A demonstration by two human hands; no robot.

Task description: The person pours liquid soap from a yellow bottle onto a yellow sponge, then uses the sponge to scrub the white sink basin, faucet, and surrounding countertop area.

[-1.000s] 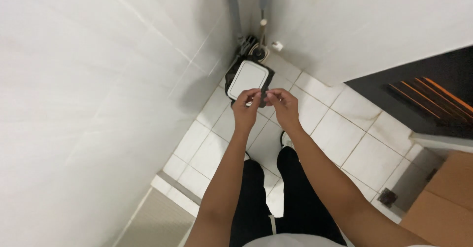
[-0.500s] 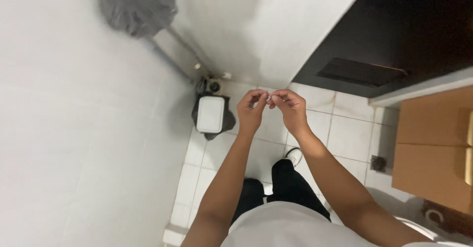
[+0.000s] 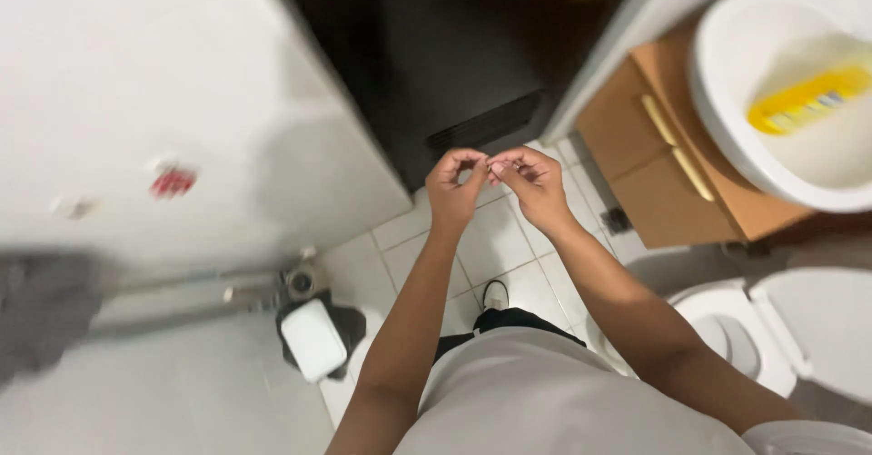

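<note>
My left hand (image 3: 454,185) and my right hand (image 3: 534,181) are raised in front of me, fingertips meeting above the white floor tiles (image 3: 495,237). Both hands pinch a tiny thin item (image 3: 488,162) between thumbs and forefingers. It is too small to make out. My forearms reach up from my white shirt (image 3: 554,391). A dark shoe (image 3: 495,293) shows below the hands.
A dark door (image 3: 427,64) stands ahead. At the right are a wooden cabinet (image 3: 649,178), a white sink (image 3: 727,110) holding a yellow item (image 3: 808,99), and a toilet (image 3: 790,328). A small white-lidded bin (image 3: 313,339) and a grey mop (image 3: 41,310) are at the left.
The view has swung to the right, bringing the door, sink and toilet into sight. My hands stay together, pinching at the fingertips as before.
</note>
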